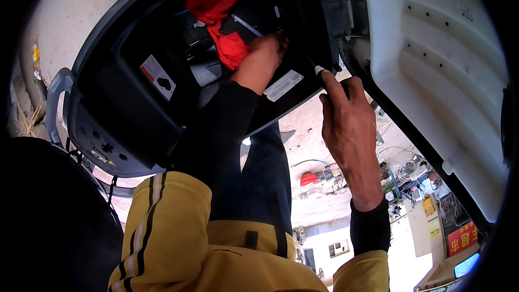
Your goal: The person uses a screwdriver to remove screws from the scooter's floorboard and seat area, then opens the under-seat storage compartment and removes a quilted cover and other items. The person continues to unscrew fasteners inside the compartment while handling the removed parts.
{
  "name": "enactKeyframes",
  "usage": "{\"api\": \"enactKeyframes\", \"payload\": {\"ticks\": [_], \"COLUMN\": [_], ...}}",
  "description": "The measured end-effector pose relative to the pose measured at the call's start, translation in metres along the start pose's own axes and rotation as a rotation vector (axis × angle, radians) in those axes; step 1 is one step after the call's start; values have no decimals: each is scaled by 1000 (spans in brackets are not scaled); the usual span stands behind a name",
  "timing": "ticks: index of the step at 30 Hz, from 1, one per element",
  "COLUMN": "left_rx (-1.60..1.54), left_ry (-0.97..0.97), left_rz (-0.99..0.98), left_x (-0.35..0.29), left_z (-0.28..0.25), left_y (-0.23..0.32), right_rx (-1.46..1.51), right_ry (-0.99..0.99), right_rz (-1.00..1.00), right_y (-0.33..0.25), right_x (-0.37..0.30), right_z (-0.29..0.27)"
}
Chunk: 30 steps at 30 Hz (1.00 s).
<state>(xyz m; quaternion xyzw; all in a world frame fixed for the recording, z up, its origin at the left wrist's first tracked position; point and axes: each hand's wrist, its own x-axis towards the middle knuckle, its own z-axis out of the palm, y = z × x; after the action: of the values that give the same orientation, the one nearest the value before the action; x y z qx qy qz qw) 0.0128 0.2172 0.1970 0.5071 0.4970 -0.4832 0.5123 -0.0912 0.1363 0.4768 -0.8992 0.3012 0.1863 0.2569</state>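
A black storage bin (pixel 121 32) lies below me, under a raised scooter seat. My left hand (pixel 262 59) reaches down into it beside a crumpled red cloth (pixel 230 48). Its fingers curl together near the bin's right inner wall, and whatever they pinch is lost in shadow. In my right hand (pixel 348 113), over the bin's right rim, is a screwdriver (pixel 319 69). Its pale collar and thin shaft point into the bin, while my fingers cover most of the handle. A light strip (pixel 247 25) lies near the left hand, above a dark object.
The seat's white underside (pixel 432 48) stands open on the right, joined at a hinge (pixel 351 16). A grey grab handle (pixel 58 100) sticks out on the left. Beyond the bin are the ground and a red object (pixel 308 178).
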Motion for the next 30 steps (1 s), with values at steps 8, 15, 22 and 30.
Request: {"api": "enactKeyframes", "payload": {"ticks": [8, 15, 22, 30], "left_rx": [-70, -231, -283, -331], "left_ry": [-4, -91, -147, -195], "left_rz": [16, 42, 22, -37], "left_x": [-20, -27, -31, -38], "left_z": [7, 9, 12, 15], "left_y": [-7, -13, -9, -7], "right_rx": [-4, 4, -35, -76], "right_ry": [35, 56, 38, -21], "right_rz": [-6, -37, -25, -83], "right_y": [7, 5, 1, -3], "right_x": [12, 19, 31, 51], "right_z": [-2, -3, -5, -19]}}
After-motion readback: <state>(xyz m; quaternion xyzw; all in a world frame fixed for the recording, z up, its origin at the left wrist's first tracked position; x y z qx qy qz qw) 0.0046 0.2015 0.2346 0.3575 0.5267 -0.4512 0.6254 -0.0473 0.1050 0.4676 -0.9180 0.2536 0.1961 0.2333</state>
